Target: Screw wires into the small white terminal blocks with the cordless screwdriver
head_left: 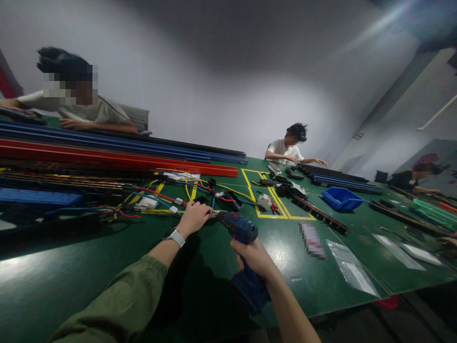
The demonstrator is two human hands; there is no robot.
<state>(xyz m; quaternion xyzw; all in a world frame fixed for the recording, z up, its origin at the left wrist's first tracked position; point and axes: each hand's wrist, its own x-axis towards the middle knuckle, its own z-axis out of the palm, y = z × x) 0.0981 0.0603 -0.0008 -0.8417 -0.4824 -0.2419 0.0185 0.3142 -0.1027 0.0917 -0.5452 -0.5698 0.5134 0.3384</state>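
My right hand (255, 257) is wrapped round the grip of a blue cordless drill (243, 227), its nose pointing left and away from me. My left hand (194, 218), with a watch on the wrist, has its fingers pinched together at the tip of the drill's bit (217, 213). What those fingers hold is too small to make out. Close beyond them lie red, blue and yellow wires with a white connector (173, 209) and a black part (232, 200). A grey-white connector block (264, 202) lies farther right on the green table (210, 290).
Long orange rails (124, 159) and blue rails (107, 143) stretch along the left. To the right are a blue bin (342, 198), a black-and-copper strip (321, 214), a phone-like object (312, 240) and a plastic bag (352, 267). Co-workers sit across the table and at far right.
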